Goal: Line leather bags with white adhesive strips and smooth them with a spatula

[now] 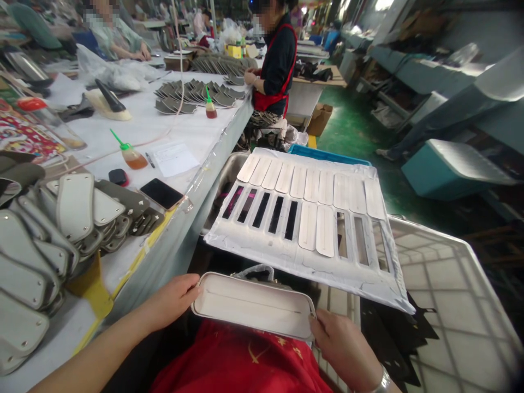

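Between my two hands is a long white piece with rounded ends and a raised rim (pixel 254 308), which looks like the base of a handbag. A thin line runs along its middle, and a pale curved handle (pixel 257 269) shows behind it. My left hand (pixel 178 297) grips its left end, thumb on the rim. My right hand (pixel 341 344) is closed round the right end. Just beyond lies a white slotted board (pixel 282 252), carrying pale rounded strips (pixel 311 184) in a full back row; two more lie in the front row among open slots.
On the left table (pixel 164 128) are stacked grey-white panels (pixel 76 207), a phone (pixel 161 194), a paper sheet (pixel 174 158) and glue bottles (pixel 133 157). A white crate (pixel 458 289) stands at right. A co-worker in a red apron (pixel 282 71) stands at the table's far end.
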A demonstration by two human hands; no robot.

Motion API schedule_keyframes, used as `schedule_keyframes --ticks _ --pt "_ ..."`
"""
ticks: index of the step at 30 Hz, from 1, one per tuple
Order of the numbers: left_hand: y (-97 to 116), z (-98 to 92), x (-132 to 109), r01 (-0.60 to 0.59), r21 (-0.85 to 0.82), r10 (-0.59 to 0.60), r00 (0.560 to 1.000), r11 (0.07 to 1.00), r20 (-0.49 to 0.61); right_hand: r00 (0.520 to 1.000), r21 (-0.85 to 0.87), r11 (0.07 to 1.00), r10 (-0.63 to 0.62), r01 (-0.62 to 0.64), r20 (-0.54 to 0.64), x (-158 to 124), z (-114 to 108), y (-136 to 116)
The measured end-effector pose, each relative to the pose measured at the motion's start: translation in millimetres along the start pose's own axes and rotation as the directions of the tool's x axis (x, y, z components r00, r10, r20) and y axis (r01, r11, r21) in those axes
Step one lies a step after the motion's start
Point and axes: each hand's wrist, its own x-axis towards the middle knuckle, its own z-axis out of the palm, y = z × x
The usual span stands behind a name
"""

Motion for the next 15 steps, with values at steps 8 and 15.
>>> schedule_keyframes --ticks 8,15 --pt "-16 3.7 -6 0.141 -0.699 -0.008 0.982 0.701 0.191 1.0 -0.043 0.999 0.01 -0.01 -0.004 3 1 1" --pt "-32 21.8 1 0.12 -0.751 -0.017 0.989 0.649 0.144 1.0 0.005 1.0 0.008 -0.008 0.003 4 3 0"
